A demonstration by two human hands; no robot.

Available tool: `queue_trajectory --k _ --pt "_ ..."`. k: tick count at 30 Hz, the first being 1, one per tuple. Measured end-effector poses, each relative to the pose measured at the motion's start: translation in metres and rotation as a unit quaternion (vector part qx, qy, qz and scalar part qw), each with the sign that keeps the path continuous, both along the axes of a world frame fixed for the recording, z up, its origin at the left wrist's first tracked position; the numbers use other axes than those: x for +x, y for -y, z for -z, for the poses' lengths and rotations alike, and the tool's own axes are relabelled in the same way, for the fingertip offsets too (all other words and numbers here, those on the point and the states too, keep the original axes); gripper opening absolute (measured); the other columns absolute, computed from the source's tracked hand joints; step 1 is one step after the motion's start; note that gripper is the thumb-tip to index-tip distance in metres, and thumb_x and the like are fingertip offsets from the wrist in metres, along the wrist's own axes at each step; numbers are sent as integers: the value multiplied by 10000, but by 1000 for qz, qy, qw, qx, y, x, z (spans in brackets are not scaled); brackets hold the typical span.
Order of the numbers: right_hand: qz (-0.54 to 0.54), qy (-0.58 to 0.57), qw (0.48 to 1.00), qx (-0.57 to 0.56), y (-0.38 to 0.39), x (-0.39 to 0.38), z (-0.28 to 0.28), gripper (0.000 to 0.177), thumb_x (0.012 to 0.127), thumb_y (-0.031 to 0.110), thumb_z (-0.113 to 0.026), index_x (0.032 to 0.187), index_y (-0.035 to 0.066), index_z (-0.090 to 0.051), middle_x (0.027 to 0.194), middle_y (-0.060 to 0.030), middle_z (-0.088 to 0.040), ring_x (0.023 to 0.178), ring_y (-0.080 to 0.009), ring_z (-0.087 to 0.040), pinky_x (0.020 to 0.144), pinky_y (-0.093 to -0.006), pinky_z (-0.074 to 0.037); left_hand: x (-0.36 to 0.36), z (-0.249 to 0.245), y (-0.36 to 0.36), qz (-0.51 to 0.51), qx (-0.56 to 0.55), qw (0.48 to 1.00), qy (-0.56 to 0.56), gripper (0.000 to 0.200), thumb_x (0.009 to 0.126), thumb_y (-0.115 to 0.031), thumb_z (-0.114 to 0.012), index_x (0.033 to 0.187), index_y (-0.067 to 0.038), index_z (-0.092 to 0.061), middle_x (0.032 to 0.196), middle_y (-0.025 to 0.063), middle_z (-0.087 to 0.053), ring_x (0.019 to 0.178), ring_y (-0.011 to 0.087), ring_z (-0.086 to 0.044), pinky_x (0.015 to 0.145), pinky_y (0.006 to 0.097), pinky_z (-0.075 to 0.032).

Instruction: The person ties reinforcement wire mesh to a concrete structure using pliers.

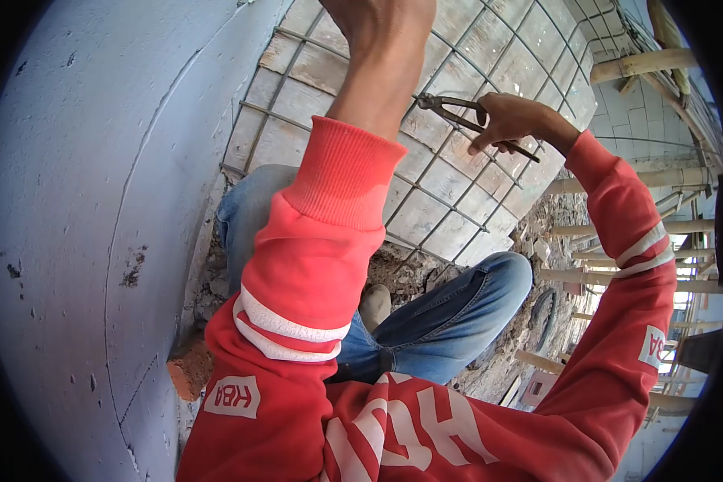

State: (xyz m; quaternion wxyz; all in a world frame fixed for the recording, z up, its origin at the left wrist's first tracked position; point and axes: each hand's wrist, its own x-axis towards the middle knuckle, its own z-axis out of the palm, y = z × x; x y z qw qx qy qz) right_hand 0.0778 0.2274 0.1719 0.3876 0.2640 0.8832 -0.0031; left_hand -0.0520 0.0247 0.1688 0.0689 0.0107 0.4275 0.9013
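Note:
My right hand (pixel 508 122) grips a pair of end-cutting pincers (pixel 451 103) by the handles. The jaws point left and lie at or just above a bar of the steel mesh (pixel 416 186); contact is hard to judge. One handle runs down to the right past my fingers. My left hand (pixel 384 14) reaches over the far part of the mesh, cut off by the top edge, so its fingers are out of sight. Pale, stained panels (pixel 450 183) lie beneath the crossed bars.
A grey-blue plastered wall (pixel 72 217) with a long crack rises close on my left, a brick (pixel 189 373) at its foot. My bent knee in jeans (pixel 490 289) is below the mesh's near edge. Bamboo poles (pixel 643 64) cross the right side over a lower area.

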Motion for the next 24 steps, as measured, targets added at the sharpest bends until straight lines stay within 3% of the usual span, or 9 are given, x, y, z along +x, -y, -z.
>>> queue_trajectory --k 2,5,6,9,10,14,16,21,24 --pt "8 -10 1000 20 -6 3 -1 489 763 141 -788 1079 -75 -483 597 -131 -640 525 -235 -673 480 -354 -527 -1 1 -3 -9 14 999 -33 261 886 -186 -535 961 49 -617 766 74 -577 721 170 -527 697 313 -440" --pt "-347 -104 893 268 -4 25 16 554 803 19 -663 1293 -48 -413 967 -156 -609 620 -248 -636 512 -405 -524 5 2 2 -9 54 998 -38 253 886 -186 -530 937 45 -619 758 70 -560 713 164 -508 696 305 -434" --pt "-401 -114 857 304 -4 33 21 437 882 113 -643 1281 39 -482 1050 -123 -545 720 -231 -609 600 -401 -517 4 0 3 -6 53 998 -35 253 886 -186 -530 937 45 -619 758 70 -560 713 164 -508 696 305 -434" --pt "-527 -92 772 342 -13 43 22 266 939 175 -585 1177 58 -571 1072 -78 -537 897 -195 -597 738 -370 -498 0 -3 -3 30 17 998 45 230 882 -188 -525 873 27 -608 729 53 -523 694 149 -471 667 302 -409" --pt "-531 -87 751 383 -13 48 25 183 941 202 -573 1051 65 -627 1051 -57 -526 994 -172 -548 835 -344 -450 -5 4 -12 44 30 998 34 218 879 -187 -520 829 13 -589 713 44 -500 683 144 -451 646 306 -391" --pt "-526 -100 726 432 -9 47 30 231 911 219 -594 1056 47 -644 1081 -75 -533 1055 -197 -537 943 -398 -449 10 5 -4 48 80 995 -25 212 870 -178 -508 731 -19 -524 682 24 -445 657 130 -403 598 317 -345" --pt "-556 -65 660 501 5 37 28 299 888 240 -601 1103 41 -659 1125 -92 -541 1134 -230 -511 1071 -470 -391 9 9 -7 56 84 995 -24 211 868 -175 -506 724 -20 -520 682 25 -444 656 131 -402 595 320 -344" --pt "-527 27 616 585 28 18 44 339 876 265 -603 1086 21 -712 1118 -110 -566 1151 -274 -512 1098 -522 -362 6 3 -12 83 33 995 48 215 865 -171 -502 718 -15 -515 683 34 -443 658 137 -400 595 328 -343" --pt "-508 87 631 580 38 14 47 331 880 272 -599 1080 43 -728 1054 -119 -589 1100 -270 -542 1061 -512 -391 10 4 -6 50 71 996 -31 228 864 -178 -497 718 -4 -512 682 42 -439 663 150 -403 606 340 -349"
